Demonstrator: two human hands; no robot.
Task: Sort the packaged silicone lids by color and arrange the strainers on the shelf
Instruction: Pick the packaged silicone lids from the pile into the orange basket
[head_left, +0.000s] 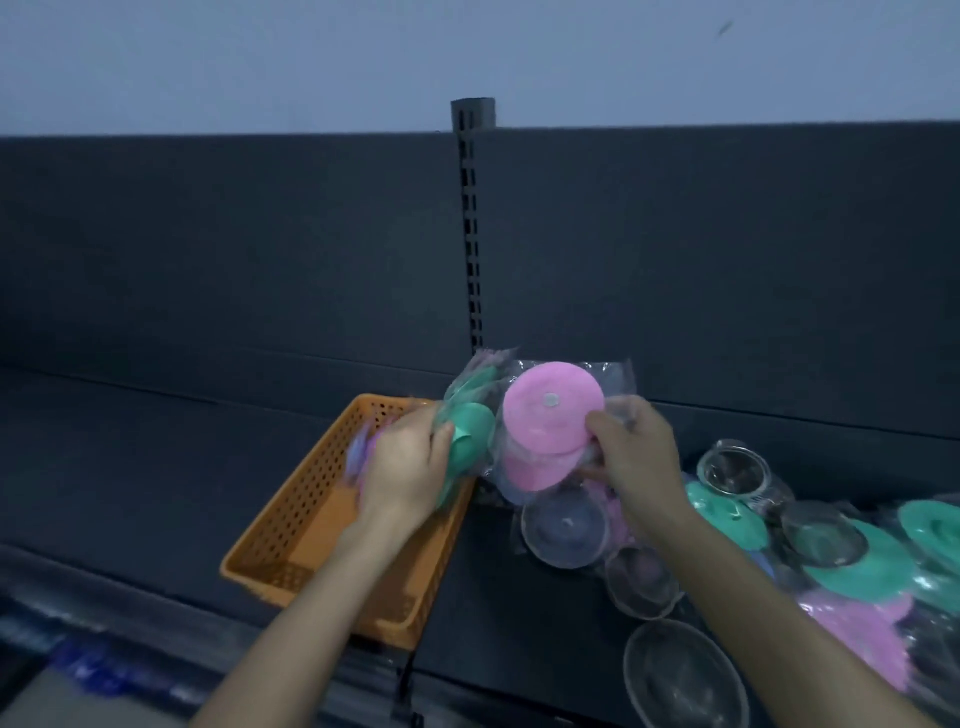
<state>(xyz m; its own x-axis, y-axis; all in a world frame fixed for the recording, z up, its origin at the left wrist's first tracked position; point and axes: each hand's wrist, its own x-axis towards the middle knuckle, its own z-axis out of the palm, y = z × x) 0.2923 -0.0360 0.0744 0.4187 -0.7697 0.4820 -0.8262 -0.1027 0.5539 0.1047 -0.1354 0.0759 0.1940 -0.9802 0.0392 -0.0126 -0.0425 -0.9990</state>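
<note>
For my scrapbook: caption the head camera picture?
Left hand holds green lids, right hand pink lids, above orange basket.

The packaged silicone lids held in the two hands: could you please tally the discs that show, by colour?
Pink round silicone lids, in the right hand: 2
Green round silicone lid, in the left hand: 1
Total: 3 (blur may hide more on the left)

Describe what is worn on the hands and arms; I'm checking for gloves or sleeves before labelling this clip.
Nothing is worn that shows. The left hand and the right hand are bare, with no gloves, and I see no rings. Both forearms are uncovered down to the bottom edge of the picture: no sleeve, watch or wristband shows. The dim, slightly blurred view could hide small details.
</note>
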